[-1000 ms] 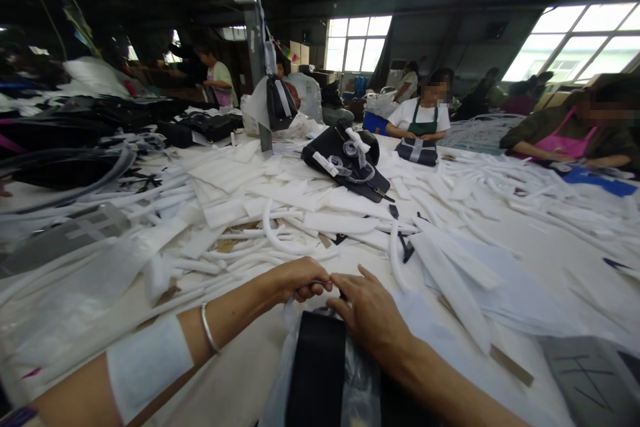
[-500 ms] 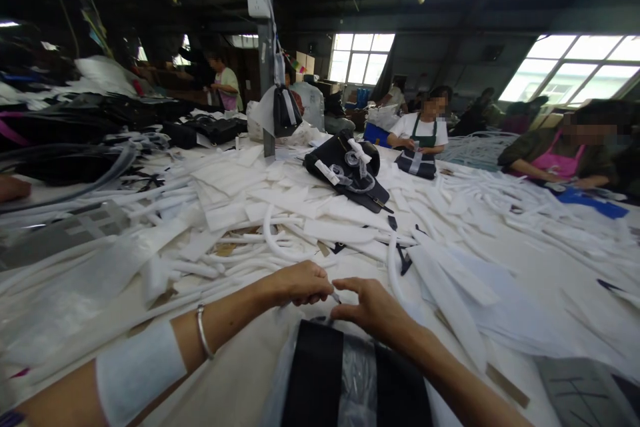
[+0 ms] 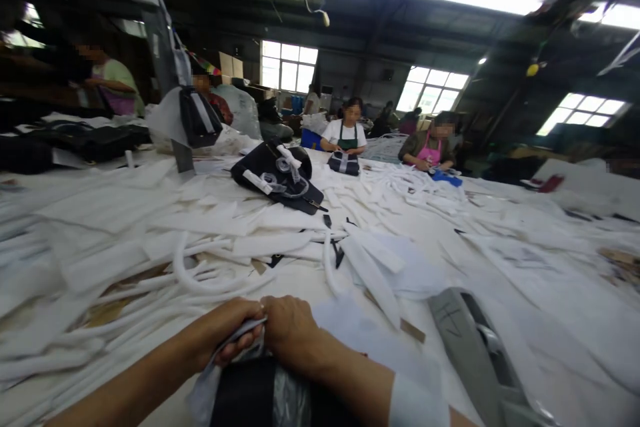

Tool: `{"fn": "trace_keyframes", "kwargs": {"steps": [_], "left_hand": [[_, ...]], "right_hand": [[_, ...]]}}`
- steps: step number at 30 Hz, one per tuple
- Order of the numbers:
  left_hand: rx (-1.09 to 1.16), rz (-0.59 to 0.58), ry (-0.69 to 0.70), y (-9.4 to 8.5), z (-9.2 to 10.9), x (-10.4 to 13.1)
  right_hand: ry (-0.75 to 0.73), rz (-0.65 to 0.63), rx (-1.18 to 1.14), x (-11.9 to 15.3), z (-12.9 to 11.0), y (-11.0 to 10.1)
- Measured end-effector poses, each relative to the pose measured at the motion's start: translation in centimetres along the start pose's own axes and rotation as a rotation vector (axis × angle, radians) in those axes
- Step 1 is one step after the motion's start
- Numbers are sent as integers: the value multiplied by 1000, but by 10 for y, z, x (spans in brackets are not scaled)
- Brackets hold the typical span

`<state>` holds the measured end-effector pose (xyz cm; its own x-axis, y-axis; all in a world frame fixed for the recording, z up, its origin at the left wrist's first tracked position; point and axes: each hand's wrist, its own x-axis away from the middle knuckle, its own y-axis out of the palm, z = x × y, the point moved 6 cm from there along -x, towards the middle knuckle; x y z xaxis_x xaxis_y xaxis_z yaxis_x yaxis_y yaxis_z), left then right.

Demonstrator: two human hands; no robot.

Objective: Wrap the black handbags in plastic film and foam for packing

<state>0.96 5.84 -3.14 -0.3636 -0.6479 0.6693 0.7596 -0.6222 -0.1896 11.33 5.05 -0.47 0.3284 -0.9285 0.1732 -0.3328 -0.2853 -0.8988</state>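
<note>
A black bag (image 3: pixel 243 392) with a clear plastic band across it lies right below my hands, partly cut off by the bottom edge of the head view. My left hand (image 3: pixel 233 332) is closed round the edge of a thin whitish sheet (image 3: pixel 204 388), which hangs down beside the bag. Against it, at the bag's top end, my right hand (image 3: pixel 293 333) is curled with its back to me. Its fingers are hidden, so what they grip cannot be seen. A pale band (image 3: pixel 417 397) wraps the right forearm.
White foam strips (image 3: pixel 373 280) and sheets cover much of the table. A grey moulded holder with dark marks (image 3: pixel 463 340) stands on the right. Farther off lies another black bag (image 3: pixel 273 173), near a post (image 3: pixel 163 73). Co-workers sit across the table (image 3: pixel 345 133).
The view has swung right. My hands, apart before with the right fingers spread, have come together above the bag. The whitish sheet now shows in my left hand.
</note>
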Motion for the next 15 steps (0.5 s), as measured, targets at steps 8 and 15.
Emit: {"fn": "trace_keyframes", "kwargs": {"steps": [8,15], "left_hand": [[-421,230,368,-13,18,9],[-190,81,9,-8,-9,-3]], "right_hand": [[-213,-111,-270,9,11,-20],[-354,117,232,17,-10,-17]]}}
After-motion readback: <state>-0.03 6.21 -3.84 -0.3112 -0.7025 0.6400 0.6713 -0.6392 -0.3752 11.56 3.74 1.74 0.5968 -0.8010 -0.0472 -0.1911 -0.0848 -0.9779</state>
